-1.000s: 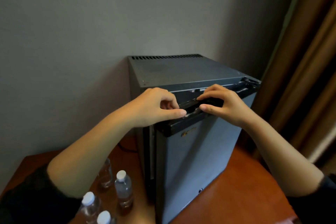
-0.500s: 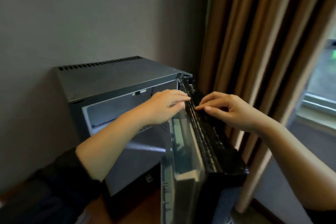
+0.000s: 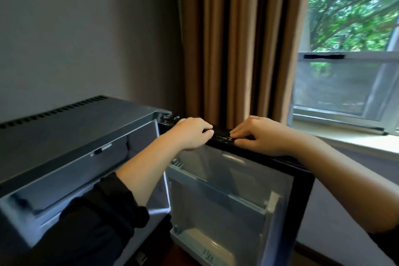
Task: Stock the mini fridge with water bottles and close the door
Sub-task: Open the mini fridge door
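The mini fridge stands at the left against the wall. Its door is swung wide open, with the inner lining and the door shelf facing the camera. The door's top edge runs left to right across the view, from the hinge at the cabinet's front right corner out toward the window.

Both hands sit on this top edge, side by side and slightly apart. The left hand grips the edge near the hinge, fingers curled over it. The right hand holds the edge further out toward the free end, fingers bent over the top and thumb against the near face.

The cabinet opening lies below and to the left of the hands. The left forearm, in a dark sleeve, crosses in front of it. The left hand is therefore the nearer one to the opening. No water bottles are in view, so loading has probably not begun.

Compared with half a second ago, the door has swung further. It was then seen almost edge-on; it now shows its full inner face. The view has turned right, bringing in more of the curtain and the window. One second ago the door was only just cracked open, and bottles stood to the fridge's left.
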The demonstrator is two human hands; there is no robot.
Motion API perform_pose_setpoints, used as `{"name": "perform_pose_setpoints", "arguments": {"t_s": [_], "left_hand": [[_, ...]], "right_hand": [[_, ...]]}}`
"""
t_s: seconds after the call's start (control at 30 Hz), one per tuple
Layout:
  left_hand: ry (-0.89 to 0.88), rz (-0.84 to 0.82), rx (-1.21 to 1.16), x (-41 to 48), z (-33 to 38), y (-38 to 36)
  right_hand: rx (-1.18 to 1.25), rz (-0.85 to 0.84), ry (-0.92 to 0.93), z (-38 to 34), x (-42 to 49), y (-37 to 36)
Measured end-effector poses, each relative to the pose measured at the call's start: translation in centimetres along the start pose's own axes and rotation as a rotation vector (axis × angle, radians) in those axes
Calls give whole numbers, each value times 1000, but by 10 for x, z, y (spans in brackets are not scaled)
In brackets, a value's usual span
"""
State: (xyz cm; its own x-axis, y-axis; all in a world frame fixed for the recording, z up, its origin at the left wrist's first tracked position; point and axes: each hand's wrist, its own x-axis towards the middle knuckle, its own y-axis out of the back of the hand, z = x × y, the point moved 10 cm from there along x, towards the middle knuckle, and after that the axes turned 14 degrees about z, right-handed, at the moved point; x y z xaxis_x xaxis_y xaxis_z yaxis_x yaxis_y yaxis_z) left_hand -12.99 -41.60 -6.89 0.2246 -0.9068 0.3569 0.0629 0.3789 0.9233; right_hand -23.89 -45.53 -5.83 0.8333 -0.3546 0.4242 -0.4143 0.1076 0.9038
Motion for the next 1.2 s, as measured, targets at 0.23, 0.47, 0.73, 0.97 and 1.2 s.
{"name": "perform_pose_setpoints", "arguments": {"t_s": [0.23,0.47,0.73,0.97,1.2], "left_hand": [[21,26,-11,31,7,-18],[100,3,-25,68,1,-36],[75,128,32,85,-8,-40],[38,139,-107,65,-11,-32],[51,30,-173,2,-49,-19]], "right_hand": [[-167,31,-219,51,25,-14],[-281,173,-349,77,53,-20],[-283,213,-400,98,80,-32],[-273,269,-334,93,82,-39],[40,314,-134,14,76,-49]]}}
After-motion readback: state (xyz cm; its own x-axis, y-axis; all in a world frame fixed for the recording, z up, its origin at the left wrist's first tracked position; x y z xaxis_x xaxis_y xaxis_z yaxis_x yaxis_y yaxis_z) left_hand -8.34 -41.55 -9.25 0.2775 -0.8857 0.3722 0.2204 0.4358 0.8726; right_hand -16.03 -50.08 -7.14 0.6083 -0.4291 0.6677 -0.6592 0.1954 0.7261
